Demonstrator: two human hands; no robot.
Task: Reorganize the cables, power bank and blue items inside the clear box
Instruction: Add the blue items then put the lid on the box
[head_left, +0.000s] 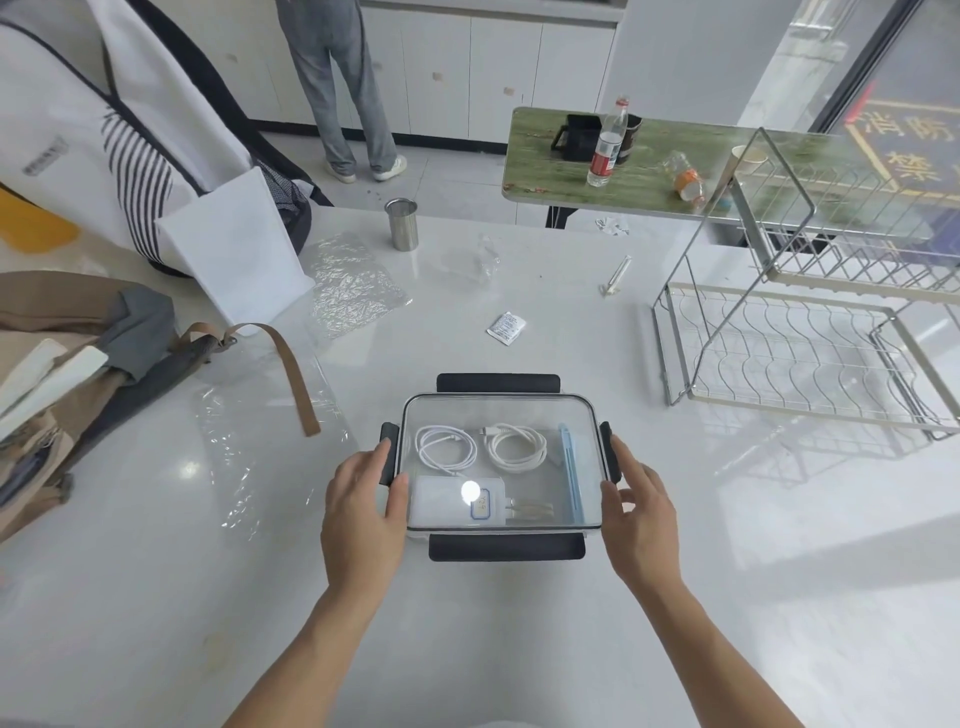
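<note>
Grip: left hand (363, 512) and right hand (641, 512) relaxed, touching sides of lidded clear rectangular plastic box (500, 410) on white worktop (519, 649). Inside: two coiled white cables (447, 449), white power bank (457, 501), blue items (569, 467). Contents apparently arranged; lid latches seemingly pending.

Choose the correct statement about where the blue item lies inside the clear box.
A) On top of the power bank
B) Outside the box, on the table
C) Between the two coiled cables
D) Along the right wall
D: the blue item lies lengthwise along the right wall of the clear box, to the right of the coiled cables.
</note>
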